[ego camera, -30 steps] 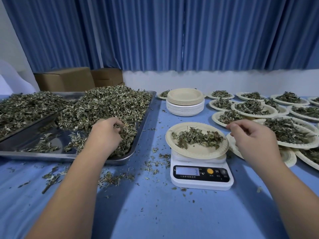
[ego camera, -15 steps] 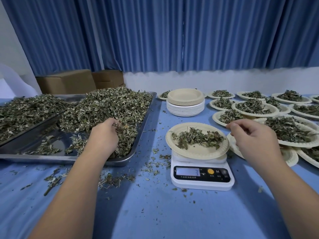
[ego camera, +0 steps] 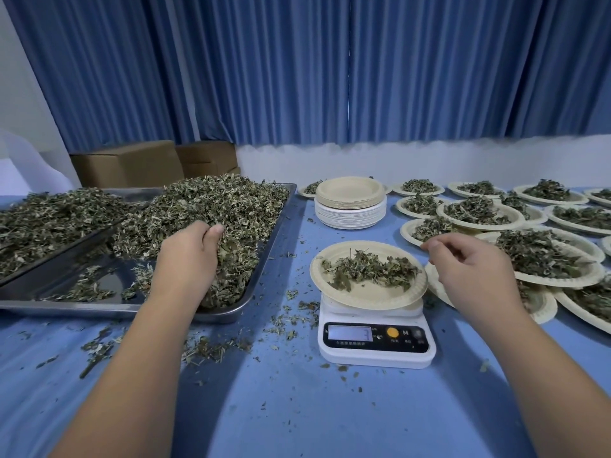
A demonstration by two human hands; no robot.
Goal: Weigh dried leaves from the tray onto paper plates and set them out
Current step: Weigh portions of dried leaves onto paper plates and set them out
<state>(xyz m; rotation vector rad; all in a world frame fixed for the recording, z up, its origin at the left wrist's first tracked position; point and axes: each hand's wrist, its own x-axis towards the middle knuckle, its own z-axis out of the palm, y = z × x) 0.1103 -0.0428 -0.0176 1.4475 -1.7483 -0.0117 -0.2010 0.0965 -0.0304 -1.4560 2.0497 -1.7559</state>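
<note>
Left hand: down in the tray, folks! The left hand (ego camera: 190, 256) is buried in the near edge of the heap, fingers curled round a handful of dried leaves (ego camera: 228, 206).
Tray: the metal tray (ego camera: 99, 309) sits on the left of the table, leaves heaped at its far and right side, bare metal at its near left.
Second tray: another tray (ego camera: 66, 249) overlaps it from the left, leaves on that one too.
Plate on the scale: a paper plate (ego camera: 370, 297) rests on the white scale (ego camera: 375, 353), with a thin band of leaves across its middle.
Display: lit, and a 3 shows at its right end.
Right hand: the right hand (ego camera: 469, 269) hovers just beside the plate's right rim, fingers loosely curled, thumb and forefinger close together. I cannot tell whether they pinch anything.
Empty plates: a stack of plates (ego camera: 350, 209) stands behind the scale.
Filled plates: filled plates (ego camera: 558, 282) crowd the right of the table, some overlapping.
Table: blue cloth (ego camera: 297, 411), with crumbs scattered between tray and scale.
</note>
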